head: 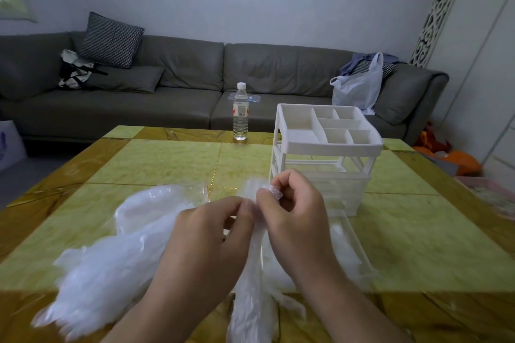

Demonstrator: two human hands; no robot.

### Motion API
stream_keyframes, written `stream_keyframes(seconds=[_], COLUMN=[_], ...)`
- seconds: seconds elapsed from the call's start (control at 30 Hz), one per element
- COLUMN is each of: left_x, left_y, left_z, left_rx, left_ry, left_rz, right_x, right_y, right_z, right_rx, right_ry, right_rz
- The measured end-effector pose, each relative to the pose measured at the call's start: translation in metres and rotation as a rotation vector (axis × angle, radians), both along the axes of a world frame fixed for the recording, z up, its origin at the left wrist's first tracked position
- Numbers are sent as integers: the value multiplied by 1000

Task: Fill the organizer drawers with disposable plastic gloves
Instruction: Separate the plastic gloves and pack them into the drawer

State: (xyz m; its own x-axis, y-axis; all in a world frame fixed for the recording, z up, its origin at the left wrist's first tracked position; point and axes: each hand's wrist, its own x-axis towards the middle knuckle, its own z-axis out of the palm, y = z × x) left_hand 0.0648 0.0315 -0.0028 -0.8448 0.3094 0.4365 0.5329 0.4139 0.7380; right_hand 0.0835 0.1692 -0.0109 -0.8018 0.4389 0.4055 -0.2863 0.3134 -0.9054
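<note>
A white plastic organizer stands right of the table's centre, with a divided tray on top and a translucent drawer in its lower slot. A second clear drawer lies pulled out on the table in front of it, partly behind my right arm. A pile of thin clear disposable gloves spreads over the near left of the table. My left hand and my right hand meet above the table, both pinching one bunched glove that hangs down between them.
A water bottle stands at the table's far edge. The yellow-green tiled table fills the foreground. Behind it runs a grey sofa with cushions, a tote bag and a white plastic bag. Orange items lie on the floor at right.
</note>
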Motion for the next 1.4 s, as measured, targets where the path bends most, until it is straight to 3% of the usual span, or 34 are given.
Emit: stream_keyframes(seconds=[0.13,0.3,0.33,0.43,0.5,0.57,0.7,0.9,1.03,1.1,1.17,1.2,1.23,1.3,1.4], left_x=[7,-10,-15,-26,-27,-27,-34,-35,-35,-36,-38,-35,-32,-23,-8], left_y=[-1,-5,-7,-20,-26,-31,-32,-29,-21,-20,-21,-21,-19,-9,12], left_z=[4,-8,-10,-8,-3,3,4,3,2,3,6,8,9,4,-16], left_rx=[3,-14,-14,-27,-80,-138,-107,-181,-142,-121,-134,-161,-197,-308,-472], left_ry=[-17,92,102,98,120,115,15,-346,-255,-24,312,448,552,689,717], left_rz=[-114,99,122,53,-107,-250,-252,-332,-229,-109,29,73,84,68,-31], right_x=[-1,2,2,4,7,8,7,2,8,14,17,17,17,22,20], right_y=[1,8,11,24,34,42,49,61,67,71,79,85,91,93,92], right_z=[-1,3,3,7,16,22,23,7,10,16,20,21,23,27,23], right_rx=[-142,-274,-205,274,506,608,522,412,380,392,268,98,-119,-523,-700], right_ry=[-14,-40,-46,-17,-29,-136,-268,-375,-377,-282,-217,-259,-368,-608,-636], right_rz=[174,431,397,215,261,327,319,228,151,3,-208,-230,-155,200,469])
